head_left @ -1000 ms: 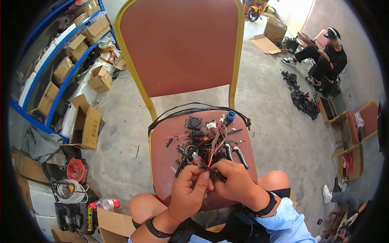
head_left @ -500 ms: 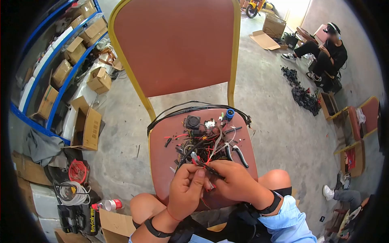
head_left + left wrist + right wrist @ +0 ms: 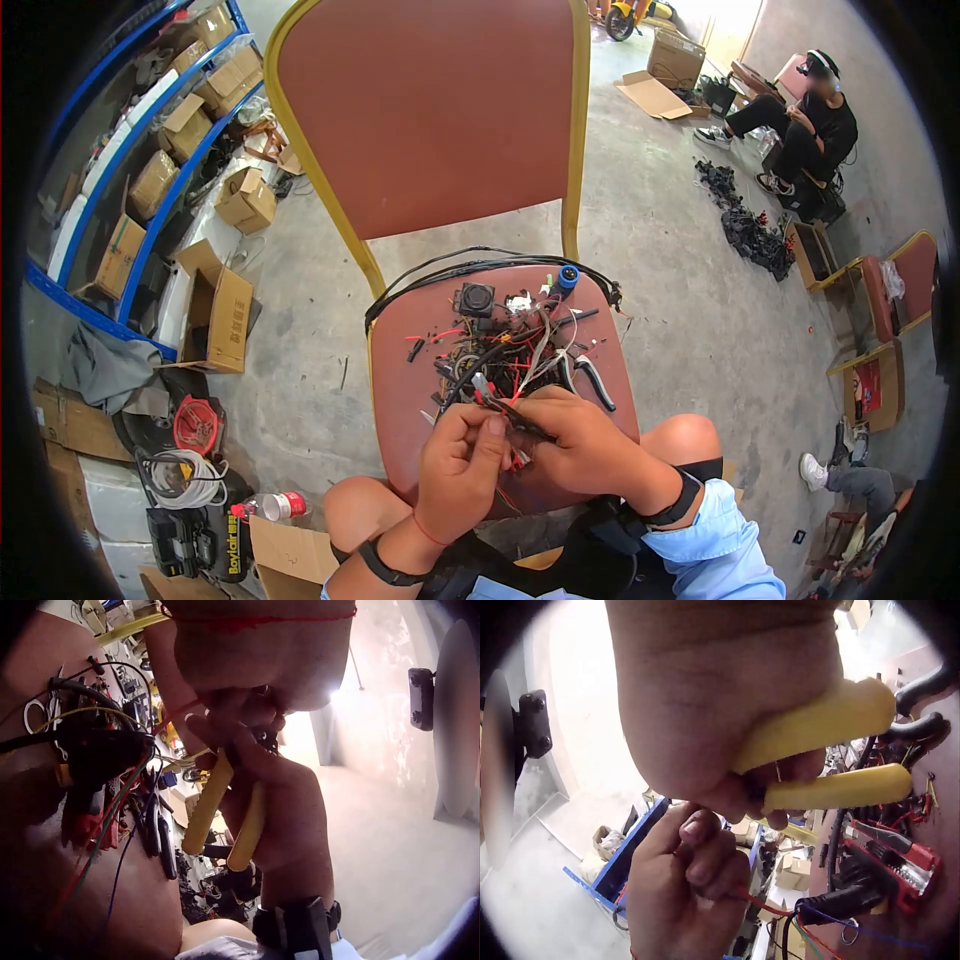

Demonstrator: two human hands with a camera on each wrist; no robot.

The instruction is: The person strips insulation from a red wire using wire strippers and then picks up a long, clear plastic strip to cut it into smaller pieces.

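Note:
Both hands meet close together over the front of the red chair seat (image 3: 400, 420). My left hand (image 3: 462, 465) pinches a red wire (image 3: 761, 902). That wire runs to the stripped end of a black cable (image 3: 844, 904), where blue, green and other thin wires fan out. My right hand (image 3: 580, 440) grips pliers with yellow handles (image 3: 208, 802), the handles standing apart in the right wrist view. Fingers hide most of the pliers' head. Past the hands lies a heap of cut wires (image 3: 500, 350), with a red and grey tool (image 3: 896, 862) beside the cable.
On the seat also lie black-and-white handled pliers (image 3: 590, 382), a blue round connector (image 3: 568, 280) and a black square part (image 3: 475, 298). A black cable (image 3: 440, 265) loops along the seat's back. Cartons (image 3: 215, 320) and blue shelving (image 3: 150, 230) stand left; another person (image 3: 825, 130) sits right.
The hands stay together at nearly the same place, with small finger shifts. A red and pale bit now shows between them that was hidden one second ago. The head view has shifted slightly.

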